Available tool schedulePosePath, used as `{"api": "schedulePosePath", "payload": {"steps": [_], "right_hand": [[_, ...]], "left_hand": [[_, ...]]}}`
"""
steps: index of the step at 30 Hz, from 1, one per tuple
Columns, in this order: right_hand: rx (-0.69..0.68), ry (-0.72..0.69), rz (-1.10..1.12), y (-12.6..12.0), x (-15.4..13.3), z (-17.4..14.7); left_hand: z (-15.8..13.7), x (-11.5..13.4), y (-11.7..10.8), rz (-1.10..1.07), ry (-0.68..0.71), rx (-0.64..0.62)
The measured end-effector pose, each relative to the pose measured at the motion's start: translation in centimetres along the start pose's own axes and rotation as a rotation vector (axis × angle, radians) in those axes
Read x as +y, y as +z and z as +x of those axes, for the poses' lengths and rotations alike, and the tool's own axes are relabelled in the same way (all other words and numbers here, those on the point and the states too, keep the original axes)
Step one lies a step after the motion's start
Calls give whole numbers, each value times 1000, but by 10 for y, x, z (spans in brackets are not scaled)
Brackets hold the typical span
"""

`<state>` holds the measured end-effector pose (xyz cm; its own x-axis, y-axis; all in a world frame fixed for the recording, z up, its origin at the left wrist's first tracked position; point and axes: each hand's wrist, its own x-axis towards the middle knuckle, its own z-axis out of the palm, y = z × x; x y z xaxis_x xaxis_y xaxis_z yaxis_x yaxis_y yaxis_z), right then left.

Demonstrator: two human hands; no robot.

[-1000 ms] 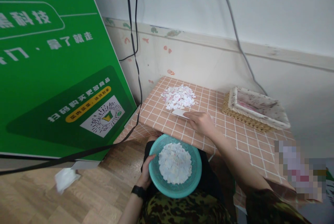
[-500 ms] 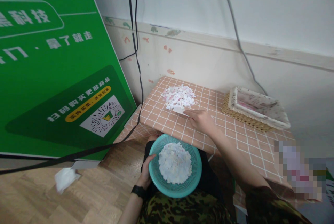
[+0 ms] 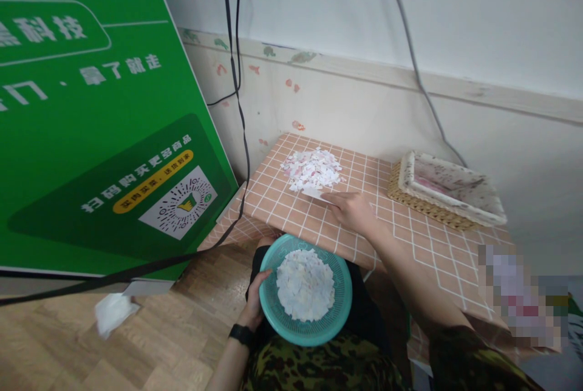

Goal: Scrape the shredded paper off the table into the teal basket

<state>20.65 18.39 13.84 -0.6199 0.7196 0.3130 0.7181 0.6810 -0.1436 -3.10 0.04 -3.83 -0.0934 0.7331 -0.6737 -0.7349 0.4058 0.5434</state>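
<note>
My left hand (image 3: 257,298) grips the left rim of a round teal plastic basket (image 3: 345,294), which rests on my lap. Inside it lies a heap of white paper scraps (image 3: 305,285). Over the table, my right hand (image 3: 353,212) pinches a flat white piece of card or paper (image 3: 314,193). That piece touches the near edge of a pile of torn paper scraps (image 3: 314,166), white with some pink, on the checked tablecloth (image 3: 291,212). The right fingertips are partly hidden.
A wicker basket (image 3: 428,209) with a cloth lining stands on the table's right side. To the left is a large green sign (image 3: 91,105), with a black cable (image 3: 245,136) hanging in front. A white bag-like thing (image 3: 113,313) lies on the wooden floor.
</note>
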Motion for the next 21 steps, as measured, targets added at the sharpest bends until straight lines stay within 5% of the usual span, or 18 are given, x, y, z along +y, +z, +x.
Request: {"api": "schedulePosePath", "payload": {"steps": [16,21], "right_hand": [[187,244,185,2,28,15],[193,242,238,-3,31,12]], "left_hand": [[5,-4,-6,-21,-48,-126],[2,-1,-2,10,-35,-65]]}}
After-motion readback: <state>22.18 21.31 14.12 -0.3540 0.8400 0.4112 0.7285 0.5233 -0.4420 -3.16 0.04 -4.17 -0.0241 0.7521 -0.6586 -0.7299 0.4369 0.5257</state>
